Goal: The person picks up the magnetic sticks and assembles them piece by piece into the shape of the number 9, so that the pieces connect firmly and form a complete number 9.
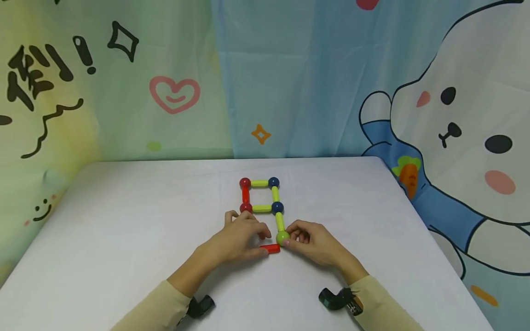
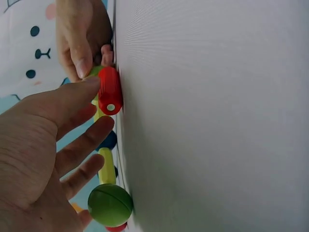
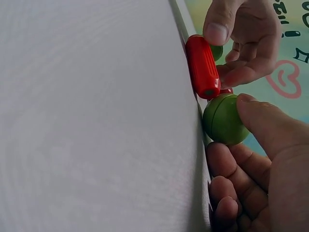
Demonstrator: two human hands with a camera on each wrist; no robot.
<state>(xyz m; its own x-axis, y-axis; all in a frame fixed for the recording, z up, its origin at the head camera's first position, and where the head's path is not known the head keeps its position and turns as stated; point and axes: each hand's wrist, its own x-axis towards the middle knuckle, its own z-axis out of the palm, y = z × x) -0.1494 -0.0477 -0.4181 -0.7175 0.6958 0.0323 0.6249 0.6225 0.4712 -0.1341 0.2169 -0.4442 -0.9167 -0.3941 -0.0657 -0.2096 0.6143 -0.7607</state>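
My right hand [image 1: 316, 241] pinches a green ball [image 1: 283, 237] at the near end of a yellow-green rod [image 1: 279, 221]. That rod runs up to a navy ball [image 1: 278, 207]. A loose-looking red rod [image 1: 271, 248] lies on the table beside the green ball; whether they join, I cannot tell. My left hand [image 1: 240, 236] touches the red rod with its thumb, fingers spread and fairly straight. Near its little finger sits another green ball [image 2: 110, 205], hidden under the hand in the head view. Beyond, a square of rods includes a red ball [image 1: 245, 183] and a navy ball [image 1: 273, 182].
The white table [image 1: 145, 207] ends at a printed curtain [image 1: 269, 78] behind. A dark wrist camera [image 1: 200, 306] is strapped to the left wrist, another camera [image 1: 333, 299] to the right one.
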